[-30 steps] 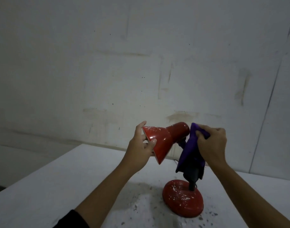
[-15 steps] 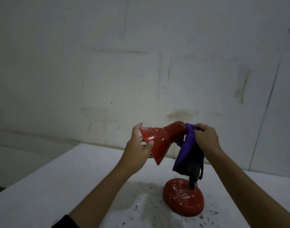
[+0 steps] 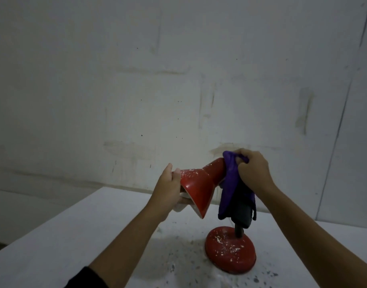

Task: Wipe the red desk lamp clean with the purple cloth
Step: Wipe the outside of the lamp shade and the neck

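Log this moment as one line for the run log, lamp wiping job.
left hand grips lamp shade rim | right hand presses purple cloth on shade's neck | base speckled, unwiped

lamp neck (image 3: 238, 230) mostly hidden under purple cloth (image 3: 230, 183), left hand (image 3: 168, 192) fingers hidden inside shade (image 3: 199, 190)

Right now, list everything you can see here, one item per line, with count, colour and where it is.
desk lamp: one, red, speckled white, standing on the table right of centre, shade tilted down-left
cloth: one, purple, draped over the lamp's neck behind the shade
table: one, white, debris specks near the lamp base
wall: one, grey-white, stained, behind the table
left hand: one, grips the shade's rim
right hand: one, grips the cloth's top
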